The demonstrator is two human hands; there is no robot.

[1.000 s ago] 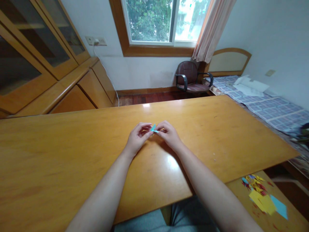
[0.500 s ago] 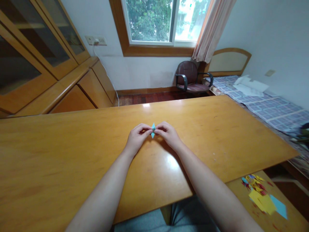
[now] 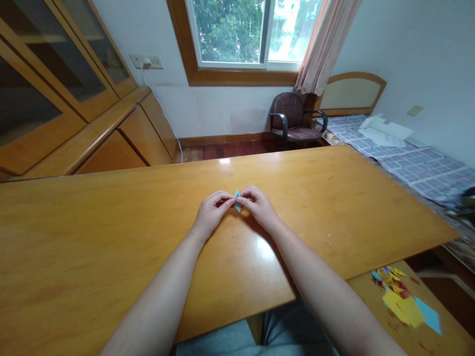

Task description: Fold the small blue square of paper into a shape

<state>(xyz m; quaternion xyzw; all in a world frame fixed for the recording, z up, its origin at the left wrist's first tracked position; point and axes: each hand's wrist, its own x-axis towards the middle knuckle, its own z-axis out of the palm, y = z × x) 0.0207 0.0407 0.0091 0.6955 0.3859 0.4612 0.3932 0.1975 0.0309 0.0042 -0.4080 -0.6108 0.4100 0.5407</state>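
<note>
A small folded piece of light blue paper stands upright between my two hands, just above the wooden table. My left hand pinches it from the left with fingers curled. From the right, my right hand pinches the same paper with thumb and fingers pressed together. Both hands rest near the middle of the table, and most of the paper is hidden by the fingertips.
A lower wooden surface at the bottom right carries a pile of coloured paper pieces. Wooden cabinets line the left wall. Beyond the table stand a brown armchair, a bed and a window.
The blue paper has turned from lying slanted between my fingers to standing upright, and my fingertips have closed in tighter around it. Both hands stay in the same spot.
</note>
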